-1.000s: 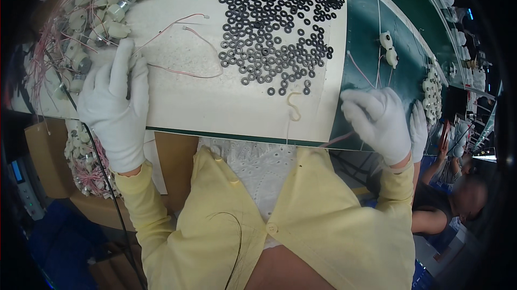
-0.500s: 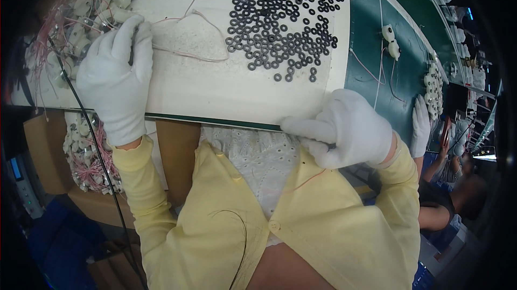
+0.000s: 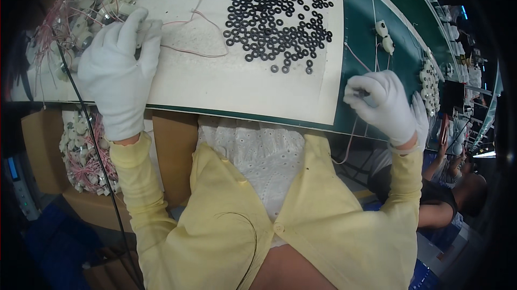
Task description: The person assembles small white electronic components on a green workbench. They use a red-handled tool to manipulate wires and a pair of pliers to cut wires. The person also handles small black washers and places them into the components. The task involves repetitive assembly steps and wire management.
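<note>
At the left of the table, my left hand (image 3: pixel 116 71), in a white glove, is closed on a small cream plastic part (image 3: pixel 149 29), mostly hidden by the fingers. A pale pink wire (image 3: pixel 207 55) loops out beside it over the white board. My right hand (image 3: pixel 383 105), also gloved, is over the green strip at the table's right front edge. Its thumb and fingers pinch together on something largely hidden, with a dark spot showing between them. Below it a pink wire (image 3: pixel 351 142) hangs past the edge. Many black rubber rings (image 3: pixel 274 20) lie across the white board (image 3: pixel 215 88).
A heap of cream motor-like parts with wires (image 3: pixel 102 4) covers the far left. Below it an open cardboard box (image 3: pixel 46 144) holds more. Two joined cream parts (image 3: pixel 385 38) lie on the green surface (image 3: pixel 358 20). A co-worker's gloved hand (image 3: pixel 420 115) is close behind my right hand.
My right hand has moved right and slightly up, from the board's front edge to over the green strip. My left hand has shifted slightly right, with the cream part showing between its fingers.
</note>
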`<action>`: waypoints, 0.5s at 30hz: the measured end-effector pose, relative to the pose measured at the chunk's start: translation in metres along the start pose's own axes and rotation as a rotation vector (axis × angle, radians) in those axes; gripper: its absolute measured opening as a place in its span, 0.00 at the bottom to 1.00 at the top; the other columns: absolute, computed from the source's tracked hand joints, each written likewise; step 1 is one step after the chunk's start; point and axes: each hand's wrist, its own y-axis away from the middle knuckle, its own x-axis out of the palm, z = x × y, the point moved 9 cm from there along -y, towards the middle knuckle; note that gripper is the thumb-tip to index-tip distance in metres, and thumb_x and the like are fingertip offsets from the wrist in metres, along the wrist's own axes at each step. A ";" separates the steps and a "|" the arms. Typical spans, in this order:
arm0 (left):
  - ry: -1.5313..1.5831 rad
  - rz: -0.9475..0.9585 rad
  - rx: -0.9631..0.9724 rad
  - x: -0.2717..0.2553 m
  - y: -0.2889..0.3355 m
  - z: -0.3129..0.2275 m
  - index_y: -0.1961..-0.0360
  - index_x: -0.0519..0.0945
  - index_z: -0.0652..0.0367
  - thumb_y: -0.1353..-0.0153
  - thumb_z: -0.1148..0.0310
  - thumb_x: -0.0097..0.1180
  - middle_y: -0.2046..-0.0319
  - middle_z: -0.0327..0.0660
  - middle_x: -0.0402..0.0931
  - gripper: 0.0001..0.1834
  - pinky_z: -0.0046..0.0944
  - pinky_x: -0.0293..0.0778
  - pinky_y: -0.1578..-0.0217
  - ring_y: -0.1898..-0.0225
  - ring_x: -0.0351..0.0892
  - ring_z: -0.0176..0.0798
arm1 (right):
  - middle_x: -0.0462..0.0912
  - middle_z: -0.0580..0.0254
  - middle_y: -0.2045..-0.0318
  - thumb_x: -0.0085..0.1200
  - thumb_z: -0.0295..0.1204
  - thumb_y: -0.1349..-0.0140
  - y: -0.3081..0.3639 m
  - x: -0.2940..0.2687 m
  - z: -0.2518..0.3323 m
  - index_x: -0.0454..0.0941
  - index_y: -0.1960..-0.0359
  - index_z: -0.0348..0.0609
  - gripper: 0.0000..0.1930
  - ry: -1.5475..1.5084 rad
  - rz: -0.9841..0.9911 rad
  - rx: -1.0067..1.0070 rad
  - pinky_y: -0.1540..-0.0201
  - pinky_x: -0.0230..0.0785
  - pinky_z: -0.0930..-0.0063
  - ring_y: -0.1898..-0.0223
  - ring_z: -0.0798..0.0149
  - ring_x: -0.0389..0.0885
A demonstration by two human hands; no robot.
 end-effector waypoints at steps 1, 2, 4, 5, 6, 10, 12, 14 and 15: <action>-0.042 0.003 0.033 -0.001 0.000 -0.006 0.55 0.84 0.55 0.45 0.67 0.68 0.69 0.41 0.81 0.16 0.41 0.76 0.64 0.66 0.81 0.44 | 0.83 0.68 0.75 0.68 0.29 0.50 0.002 0.005 -0.003 0.77 0.63 0.47 0.14 0.003 0.009 0.045 0.70 0.64 0.67 0.76 0.59 0.79; -0.093 0.013 0.061 0.000 0.001 -0.010 0.54 0.84 0.55 0.46 0.67 0.69 0.69 0.41 0.81 0.17 0.41 0.76 0.64 0.66 0.81 0.45 | 0.83 0.67 0.75 0.67 0.29 0.49 0.002 0.010 -0.007 0.77 0.62 0.45 0.14 -0.003 0.021 0.082 0.71 0.64 0.67 0.77 0.58 0.79; -0.011 -0.048 0.110 -0.002 0.006 -0.018 0.53 0.83 0.55 0.48 0.67 0.70 0.67 0.41 0.81 0.19 0.42 0.76 0.63 0.65 0.81 0.46 | 0.85 0.63 0.72 0.64 0.28 0.45 -0.003 0.011 -0.010 0.77 0.59 0.42 0.13 -0.092 0.051 0.076 0.73 0.68 0.68 0.76 0.57 0.81; 0.031 -0.077 0.135 -0.003 0.008 -0.021 0.52 0.83 0.56 0.48 0.67 0.70 0.66 0.41 0.81 0.21 0.43 0.76 0.63 0.64 0.81 0.46 | 0.85 0.62 0.72 0.64 0.27 0.44 -0.007 0.011 -0.008 0.77 0.58 0.41 0.13 -0.150 0.051 0.076 0.72 0.70 0.69 0.74 0.58 0.82; 0.042 -0.066 0.142 -0.003 0.009 -0.021 0.52 0.82 0.56 0.49 0.68 0.71 0.65 0.40 0.82 0.21 0.42 0.77 0.63 0.64 0.81 0.46 | 0.85 0.61 0.72 0.63 0.26 0.43 -0.011 0.012 -0.005 0.77 0.57 0.40 0.13 -0.207 0.052 0.076 0.71 0.72 0.70 0.73 0.58 0.83; 0.142 -0.111 0.180 -0.009 0.010 -0.023 0.50 0.81 0.60 0.51 0.70 0.73 0.63 0.40 0.83 0.25 0.40 0.76 0.63 0.64 0.81 0.45 | 0.85 0.57 0.70 0.59 0.23 0.41 -0.015 0.027 -0.010 0.76 0.52 0.38 0.14 -0.607 0.091 0.270 0.64 0.76 0.72 0.69 0.61 0.85; 0.216 -0.157 0.188 -0.010 0.013 -0.021 0.49 0.81 0.61 0.52 0.71 0.74 0.62 0.41 0.83 0.27 0.39 0.76 0.63 0.64 0.81 0.45 | 0.85 0.56 0.68 0.57 0.21 0.40 -0.020 0.030 -0.009 0.76 0.50 0.37 0.15 -0.684 0.071 0.266 0.62 0.76 0.73 0.67 0.62 0.86; 0.266 -0.165 0.154 -0.007 0.015 -0.014 0.48 0.80 0.63 0.53 0.73 0.74 0.60 0.42 0.83 0.28 0.38 0.76 0.62 0.62 0.81 0.45 | 0.85 0.56 0.67 0.57 0.20 0.40 -0.025 0.032 -0.009 0.76 0.50 0.37 0.16 -0.628 0.089 0.230 0.63 0.76 0.72 0.66 0.61 0.86; 0.283 -0.157 0.125 -0.006 0.017 -0.011 0.46 0.79 0.63 0.53 0.74 0.74 0.59 0.43 0.82 0.29 0.38 0.76 0.62 0.61 0.81 0.45 | 0.85 0.56 0.66 0.56 0.20 0.40 -0.028 0.032 -0.008 0.76 0.49 0.37 0.16 -0.600 0.097 0.209 0.63 0.76 0.72 0.66 0.61 0.86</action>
